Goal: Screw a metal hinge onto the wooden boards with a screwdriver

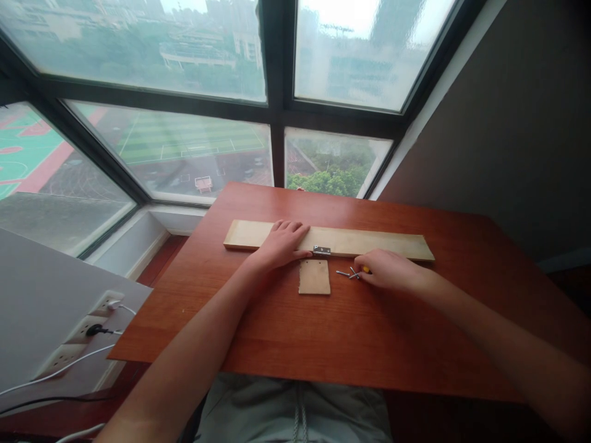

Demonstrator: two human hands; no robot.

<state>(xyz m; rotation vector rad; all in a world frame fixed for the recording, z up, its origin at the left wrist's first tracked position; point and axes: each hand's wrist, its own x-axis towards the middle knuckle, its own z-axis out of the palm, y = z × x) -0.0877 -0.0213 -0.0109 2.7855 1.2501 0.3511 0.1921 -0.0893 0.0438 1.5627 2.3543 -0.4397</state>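
Note:
A long pale wooden plank (383, 243) lies across the far part of the reddish-brown table (286, 332). My left hand (281, 243) rests flat on the plank, fingers stretched out, its thumb beside a small metal hinge (322, 250) on the plank's near edge. Just below the hinge lies a small square wooden piece (314, 277). My right hand (390, 271) is curled on the table below the plank. Its fingers close around a tool with a yellow part (365, 269). A few loose screws (347, 273) lie right by its fingertips.
Large windows (184, 147) rise behind the table's far edge. A dark wall (508, 135) runs along the right. At lower left a white power strip (87, 332) with plugged cables sits on a grey ledge. My lap shows below the table's near edge.

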